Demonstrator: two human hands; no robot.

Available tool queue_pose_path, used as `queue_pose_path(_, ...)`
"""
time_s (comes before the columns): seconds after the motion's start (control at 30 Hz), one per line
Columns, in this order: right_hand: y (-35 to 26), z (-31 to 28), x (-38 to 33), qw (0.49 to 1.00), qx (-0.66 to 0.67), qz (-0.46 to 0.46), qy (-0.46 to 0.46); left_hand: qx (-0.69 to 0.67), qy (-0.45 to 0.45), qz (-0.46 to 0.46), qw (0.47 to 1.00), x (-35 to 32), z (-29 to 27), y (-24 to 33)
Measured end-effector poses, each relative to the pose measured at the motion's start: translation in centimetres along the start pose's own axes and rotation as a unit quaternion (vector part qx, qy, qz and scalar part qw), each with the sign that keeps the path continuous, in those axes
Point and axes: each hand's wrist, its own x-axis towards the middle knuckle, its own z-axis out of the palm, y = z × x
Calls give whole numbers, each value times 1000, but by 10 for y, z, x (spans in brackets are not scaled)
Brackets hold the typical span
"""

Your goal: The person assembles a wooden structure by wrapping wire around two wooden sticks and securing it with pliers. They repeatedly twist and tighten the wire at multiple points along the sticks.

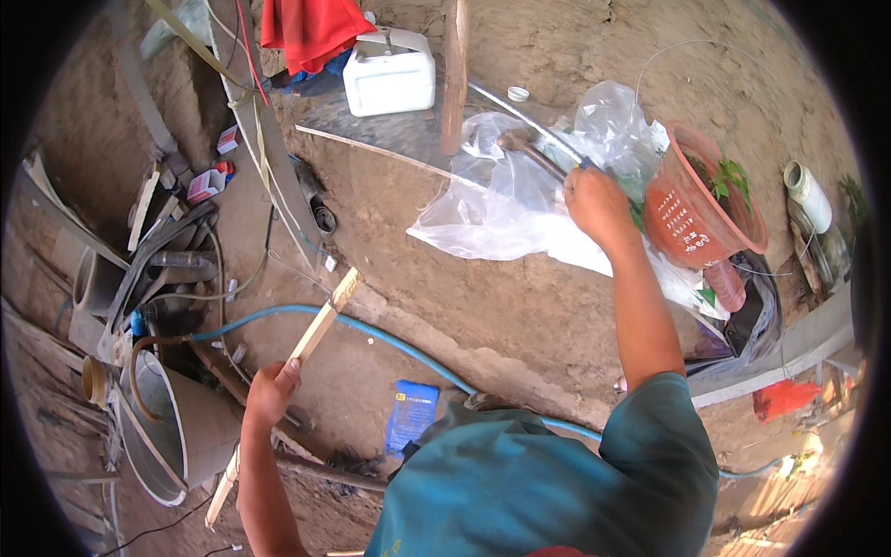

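My left hand (271,394) is closed round a long, narrow wooden strip (320,325), which sticks out above the fist and below it past the forearm. My right hand (596,206) reaches forward, closed on a long silver metal tool (527,119) at its dark end; what kind of tool it is cannot be made out. Beside that tool lies a brown rod-like handle (531,150), partly over crumpled clear plastic sheeting (492,212). Just right of my right hand stands a reddish-brown plastic flowerpot (673,209) with a green plant (733,178).
A white plastic jug (390,82) stands by a wooden post (454,74) at the back. Across the ground runs a blue hose (390,336). At left are a large grey bucket (200,418) and piled scrap. A blue packet (411,416) lies near me.
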Motion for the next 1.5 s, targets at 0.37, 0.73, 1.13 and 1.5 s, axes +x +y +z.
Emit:
queue_pose_path(0.37,-133,-7,47,976,178,-102,-70,16,21,-1,1000,-2,-1,-10)
queue_pose_path(0.73,-190,50,112,992,30,-59,-109,87,33,-45,995,-29,-3,19)
queue_pose_path(1.13,-169,17,48,986,163,-4,31,118,38,-75,990,-37,-9,27)
queue_pose_path(1.5,-221,24,-165,576,762,-79,-286,27,-19,-20,999,-31,-15,15)
